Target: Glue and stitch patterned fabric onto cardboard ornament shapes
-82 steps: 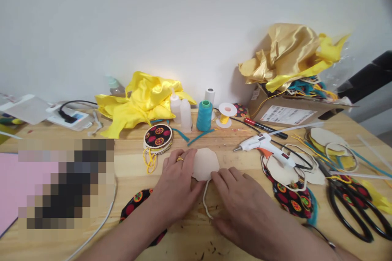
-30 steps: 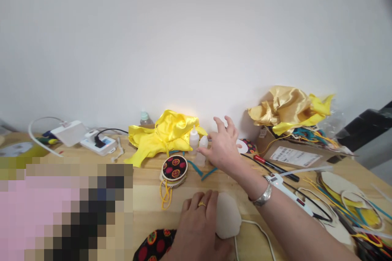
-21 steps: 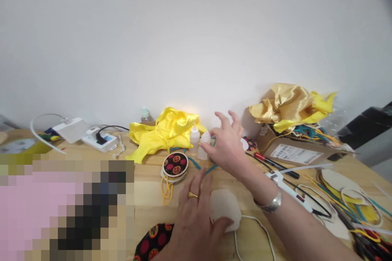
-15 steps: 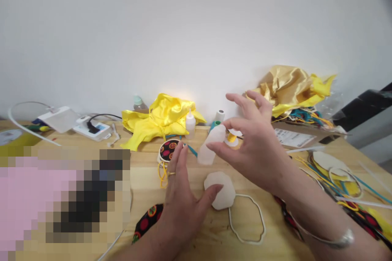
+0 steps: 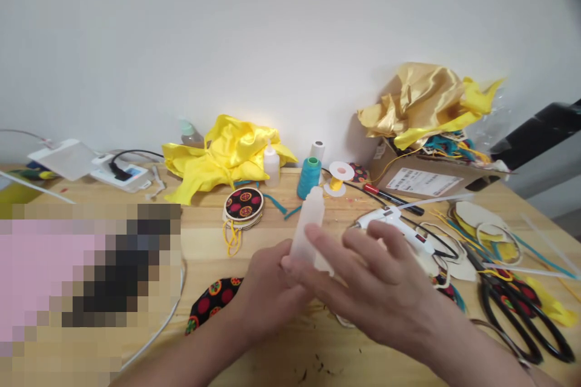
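A translucent white bottle (image 5: pixel 306 227) stands tilted between my hands over the middle of the table. My right hand (image 5: pixel 367 278) grips it from the right, its thumb and fingertips on the bottle. My left hand (image 5: pixel 272 281) is at the bottle's lower end, its fingers bent and partly hidden behind my right hand; what they hold is hard to make out. Part of a pale flat piece (image 5: pixel 324 263) shows just beyond my right hand's fingers. Dark patterned fabric (image 5: pixel 213 302) lies beside my left wrist.
Behind are yellow satin (image 5: pixel 227 157), a small bottle (image 5: pixel 271 168), a teal thread cone (image 5: pixel 309 179) and a stacked round patterned piece (image 5: pixel 244 204). To the right lie a white glue gun (image 5: pixel 399 230), black scissors (image 5: pixel 512 308) and a cardboard box (image 5: pixel 408 178) heaped with fabric.
My right hand has moved down with the bottle, bringing it closer. My left hand has closed its fingers at the bottle's base. The view has shifted, showing the glue gun and scissors.
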The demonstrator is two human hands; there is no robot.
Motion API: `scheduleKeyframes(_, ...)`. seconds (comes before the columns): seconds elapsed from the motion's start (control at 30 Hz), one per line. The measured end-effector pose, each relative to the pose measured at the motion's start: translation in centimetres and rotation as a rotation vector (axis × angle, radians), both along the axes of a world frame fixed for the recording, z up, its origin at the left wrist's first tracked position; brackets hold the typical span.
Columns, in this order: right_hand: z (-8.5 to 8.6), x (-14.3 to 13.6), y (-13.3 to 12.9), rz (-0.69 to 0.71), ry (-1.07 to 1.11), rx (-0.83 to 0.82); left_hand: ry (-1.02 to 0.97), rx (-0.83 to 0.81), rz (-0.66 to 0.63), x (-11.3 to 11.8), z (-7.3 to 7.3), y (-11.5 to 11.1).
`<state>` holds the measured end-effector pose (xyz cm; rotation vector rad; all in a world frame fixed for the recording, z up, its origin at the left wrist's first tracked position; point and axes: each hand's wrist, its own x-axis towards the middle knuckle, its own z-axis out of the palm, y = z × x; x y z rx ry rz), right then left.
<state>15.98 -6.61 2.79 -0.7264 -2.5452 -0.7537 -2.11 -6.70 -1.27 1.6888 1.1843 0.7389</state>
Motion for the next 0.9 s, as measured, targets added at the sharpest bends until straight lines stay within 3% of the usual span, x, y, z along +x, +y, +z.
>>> scheduleKeyframes(0.2, -2.6, -0.6, -0.3, 0.068, -0.076, -0.028, 0.122, 0.029, -0.061, 0.3, -0.5, -0.3)
scheduleKeyframes(0.4, -2.6, 0.9, 1.2, 0.037, 0.049, -0.035, 0.179, 0.203, -0.135, -0.9, 0.5, 0.4)
scheduleKeyframes(0.57, -1.8, 3.0, 2.3, -0.184, 0.483, -0.140, 0.363, 0.327, 0.013, -1.2, -0.7, 1.2)
scheduleKeyframes(0.7, -1.7, 3.0, 2.2, -0.253, 0.851, -0.333, 0.515, 0.294, -0.060, -0.5, -2.5, 1.4)
scheduleKeyframes(0.9, -3.4, 2.8, 2.1, -0.279, 1.136, -0.697, 0.569, 0.322, -0.068, 0.0, -3.4, 1.5)
